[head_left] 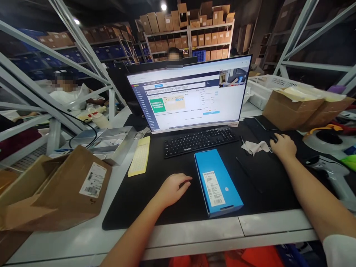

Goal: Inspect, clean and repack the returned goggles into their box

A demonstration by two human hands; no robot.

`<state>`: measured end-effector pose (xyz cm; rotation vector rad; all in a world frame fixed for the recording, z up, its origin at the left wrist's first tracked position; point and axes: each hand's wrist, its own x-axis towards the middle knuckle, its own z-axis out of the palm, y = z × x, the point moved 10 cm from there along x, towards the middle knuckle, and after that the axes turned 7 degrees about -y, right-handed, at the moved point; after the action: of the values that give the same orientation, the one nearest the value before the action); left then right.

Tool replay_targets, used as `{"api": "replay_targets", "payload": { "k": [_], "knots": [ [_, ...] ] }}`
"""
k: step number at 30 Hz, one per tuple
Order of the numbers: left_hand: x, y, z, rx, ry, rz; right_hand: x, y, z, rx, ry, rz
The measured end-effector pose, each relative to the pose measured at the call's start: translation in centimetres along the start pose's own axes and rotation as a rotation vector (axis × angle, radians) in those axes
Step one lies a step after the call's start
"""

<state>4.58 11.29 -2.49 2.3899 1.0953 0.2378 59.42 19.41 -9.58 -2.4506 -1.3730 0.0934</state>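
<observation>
**Blue box flat on the mat, a hand on either side**

Racks of cartons fill the dim room behind, and grey steel struts cross at left and right. A white table (194, 231) carries a black mat (167, 207), on which a monitor (189, 92) and a keyboard (200, 141) are set.

An open carton (63, 185) lies at the left edge of the table; two more are seen at the far right. A yellow label sheet (139, 157) lies beside the mat.

The blue box (217, 181) lies flat on the mat, label up, in front of the keyboard. The left hand (174, 189) rests palm down just left of it, fingers loosely curled, gripping nothing; the fingertips lie near the box's left edge without touching it. The right hand (283, 145) is cupped over a mouse (274, 139), well right of the box. A crumpled white scrap (255, 147) lies just beside that hand.
</observation>
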Motion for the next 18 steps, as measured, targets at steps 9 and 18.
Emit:
{"api": "replay_targets", "payload": {
  "k": [9,18],
  "knots": [
    [0.3,0.2,0.7,-0.036,-0.024,0.001,-0.1,0.3,-0.1,0.031,0.026,-0.014],
    [0.1,1.0,1.0,-0.015,-0.038,0.052,1.6,0.0,1.2,0.037,-0.004,-0.103]
  ]
}}
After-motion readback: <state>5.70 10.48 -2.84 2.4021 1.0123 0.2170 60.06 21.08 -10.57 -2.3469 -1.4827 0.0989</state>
